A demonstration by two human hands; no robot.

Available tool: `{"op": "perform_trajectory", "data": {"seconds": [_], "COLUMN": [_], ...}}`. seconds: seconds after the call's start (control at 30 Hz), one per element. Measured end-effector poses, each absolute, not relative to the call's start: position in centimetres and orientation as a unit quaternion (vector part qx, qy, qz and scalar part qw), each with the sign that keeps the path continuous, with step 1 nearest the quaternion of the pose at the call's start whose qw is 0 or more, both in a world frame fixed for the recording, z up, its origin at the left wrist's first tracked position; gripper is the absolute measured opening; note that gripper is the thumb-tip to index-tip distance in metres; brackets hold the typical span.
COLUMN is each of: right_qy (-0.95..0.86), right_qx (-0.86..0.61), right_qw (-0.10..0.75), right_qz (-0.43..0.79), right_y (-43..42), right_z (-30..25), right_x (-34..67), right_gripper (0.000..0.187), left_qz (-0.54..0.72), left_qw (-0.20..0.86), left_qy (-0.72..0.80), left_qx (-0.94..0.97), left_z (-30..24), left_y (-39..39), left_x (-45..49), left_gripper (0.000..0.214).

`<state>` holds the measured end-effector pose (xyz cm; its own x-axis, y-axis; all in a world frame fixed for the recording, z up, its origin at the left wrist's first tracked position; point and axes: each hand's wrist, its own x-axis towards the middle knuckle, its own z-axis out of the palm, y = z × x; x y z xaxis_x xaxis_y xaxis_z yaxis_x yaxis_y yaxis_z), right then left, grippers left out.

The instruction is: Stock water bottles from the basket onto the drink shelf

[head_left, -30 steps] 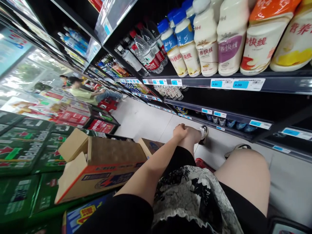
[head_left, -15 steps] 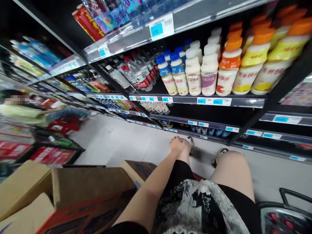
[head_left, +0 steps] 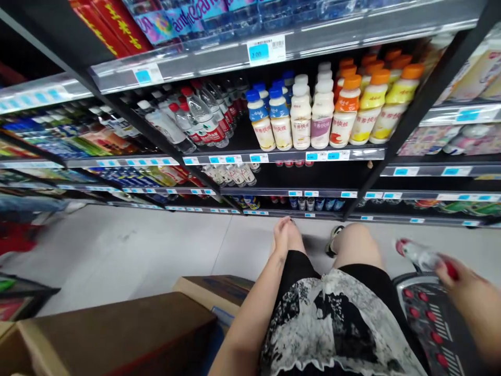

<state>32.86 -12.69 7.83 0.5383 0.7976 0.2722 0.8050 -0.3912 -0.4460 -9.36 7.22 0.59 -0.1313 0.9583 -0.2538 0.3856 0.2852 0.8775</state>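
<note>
My left hand (head_left: pixel 284 232) rests against my left knee, with its fingers laid along the side of it and nothing held. At the right, my right hand (head_left: pixel 462 279) is wrapped round one end of a clear water bottle (head_left: pixel 420 254) with red at its ends. The bottle lies nearly level in the air, blurred by motion, in front of the lower shelves. Below it is a dark platform with red round knobs (head_left: pixel 430 313). Ahead stand milk drink bottles (head_left: pixel 301 115) in rows, and left of them red-capped water bottles (head_left: pixel 209 117) lean on the same shelf.
Shelving with a metal front rail (head_left: pixel 282 155) runs across the view. Packs of blue-labelled bottles (head_left: pixel 203 18) sit on the shelf above. An open cardboard box (head_left: pixel 117 334) is at my lower left, on the pale floor (head_left: pixel 156 245) side.
My right hand has come into view at the right with the water bottle. The view has turned rightward, so the person at the left is mostly out of frame. My left hand stays on the knee.
</note>
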Motion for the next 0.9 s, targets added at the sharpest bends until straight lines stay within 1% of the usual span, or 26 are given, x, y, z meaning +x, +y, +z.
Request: {"op": "perform_trajectory", "data": {"seconds": [0.03, 0.07, 0.13, 0.2, 0.27, 0.3, 0.33, 0.4, 0.43, 0.5, 0.57, 0.63, 0.7, 0.8, 0.9], "right_qy": [-0.489, -0.504, -0.517, -0.524, -0.529, -0.528, -0.529, -0.509, -0.470, -0.345, -0.223, -0.154, -0.113, -0.081, -0.094], "right_qx": [-0.832, -0.821, -0.794, -0.739, -0.661, -0.628, -0.598, -0.559, -0.553, -0.539, -0.493, -0.439, -0.423, -0.421, -0.395], "right_qw": [0.260, 0.267, 0.320, 0.398, 0.459, 0.469, 0.468, 0.469, 0.483, 0.522, 0.541, 0.536, 0.533, 0.548, 0.560], "right_qz": [-0.029, -0.025, 0.020, 0.141, 0.271, 0.326, 0.379, 0.457, 0.489, 0.564, 0.644, 0.705, 0.724, 0.718, 0.723], "right_y": [-11.7, -10.5, -7.8, -5.2, -2.8, -1.7, -0.8, 0.5, 0.9, 1.3, 1.1, 0.6, 0.2, 0.1, 0.6], "right_z": [9.0, 10.3, 13.0, 14.6, 14.6, 14.0, 13.0, 10.4, 8.9, 6.1, 3.8, 1.9, 0.4, -1.2, -2.0], "right_x": [32.0, 30.7, 27.5, 23.7, 20.0, 18.2, 16.6, 13.9, 12.9, 11.6, 11.1, 11.2, 11.5, 12.2, 12.5], "right_gripper": [0.025, 0.030, 0.034, 0.032, 0.035, 0.035, 0.034, 0.031, 0.034, 0.046, 0.057, 0.059, 0.056, 0.049, 0.047], "left_qz": [0.364, 0.389, 0.388, 0.318, 0.230, 0.198, 0.181, 0.192, 0.215, 0.252, 0.259, 0.245, 0.218, 0.176, 0.158], "left_qw": [0.498, 0.582, 0.755, 0.862, 0.912, 0.923, 0.929, 0.925, 0.919, 0.905, 0.898, 0.892, 0.889, 0.891, 0.890], "left_qy": [0.637, 0.582, 0.440, 0.330, 0.280, 0.271, 0.269, 0.281, 0.287, 0.296, 0.302, 0.314, 0.319, 0.314, 0.316], "left_qx": [0.462, 0.413, 0.294, 0.218, 0.193, 0.186, 0.179, 0.167, 0.166, 0.172, 0.189, 0.213, 0.244, 0.278, 0.288], "left_z": [0.5, 0.4, 0.1, -0.4, -1.0, -1.3, -1.6, -1.9, -1.9, -1.8, -1.5, -1.3, -1.2, -1.3, -1.7], "left_y": [6.1, 5.0, 2.9, 1.6, 1.4, 1.7, 2.0, 2.8, 3.0, 3.1, 3.0, 2.7, 2.6, 2.7, 2.7], "left_x": [-9.0, -8.6, -7.9, -7.7, -8.1, -8.4, -8.8, -9.7, -10.1, -10.5, -10.3, -9.6, -8.6, -7.5, -7.1], "left_gripper": [0.053, 0.058, 0.070, 0.082, 0.093, 0.096, 0.095, 0.083, 0.075, 0.063, 0.059, 0.059, 0.065, 0.077, 0.077]}}
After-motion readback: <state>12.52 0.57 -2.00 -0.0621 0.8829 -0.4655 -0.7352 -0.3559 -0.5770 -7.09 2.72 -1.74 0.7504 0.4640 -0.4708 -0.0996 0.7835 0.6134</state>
